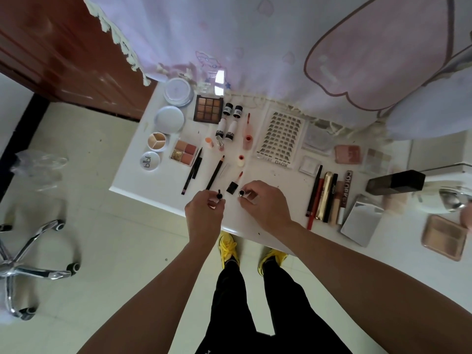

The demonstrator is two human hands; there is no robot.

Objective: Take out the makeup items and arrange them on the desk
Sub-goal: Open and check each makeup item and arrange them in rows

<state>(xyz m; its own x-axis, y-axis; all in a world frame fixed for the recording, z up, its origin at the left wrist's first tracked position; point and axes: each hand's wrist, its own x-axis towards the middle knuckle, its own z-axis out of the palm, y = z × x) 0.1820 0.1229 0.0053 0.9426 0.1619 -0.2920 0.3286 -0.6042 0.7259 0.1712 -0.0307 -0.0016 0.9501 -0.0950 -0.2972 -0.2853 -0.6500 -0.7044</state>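
1. A black-tipped applicator wand point(219, 193) was pinched in the left hand point(204, 213) over the near edge of the surface point(270, 175)
2. A small open bottle point(242, 192) was gripped by the right hand point(263, 203), just beside the applicator wand

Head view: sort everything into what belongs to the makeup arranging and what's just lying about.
Job: left hand pinching applicator wand; right hand holding small tube; eyeshadow palette; lash tray; brown pencil; desk.
Lying about: chair base; plastic bag; pink cushion.
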